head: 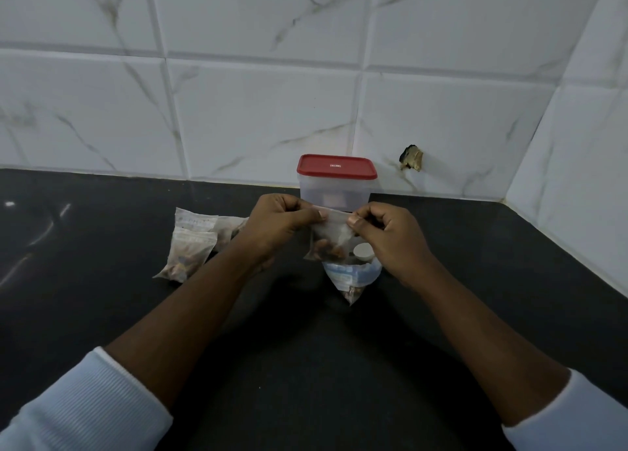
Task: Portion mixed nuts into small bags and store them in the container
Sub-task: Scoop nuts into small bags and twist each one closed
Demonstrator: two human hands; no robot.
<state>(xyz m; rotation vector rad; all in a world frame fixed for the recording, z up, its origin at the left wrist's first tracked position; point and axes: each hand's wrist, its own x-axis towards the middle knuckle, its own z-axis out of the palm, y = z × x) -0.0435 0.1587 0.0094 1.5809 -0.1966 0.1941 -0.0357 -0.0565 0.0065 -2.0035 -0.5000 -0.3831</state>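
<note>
Container (323, 188) is standing by the wall, with the hands blocking its lower part. Filled bags (190, 250) are lying to the left, and a larger bag (350, 277), probably nuts, is sitting below. Left hand (282, 226) and right hand (387, 236) are pinching the top corners of the small bag (331, 236) in front of the container. It's hanging upright, seal running left-right.

A back wall of large glossy white tiles with grey-brown marble veining (258, 110) fills the upper half of the view, its tiles divided by grey grout lines (170, 54). At the right it meets a side wall of the same white veined tiles (584, 165) in a corner. Low on the back wall, one tile has a small ragged brown-edged hole (412, 158). Below lies a dark, almost black, polished stone countertop (68, 246), joined to the walls by a thin pale sealant strip (136, 173). Faint whitish reflections (40, 233) streak its left side. The light is dim and cool.
</note>
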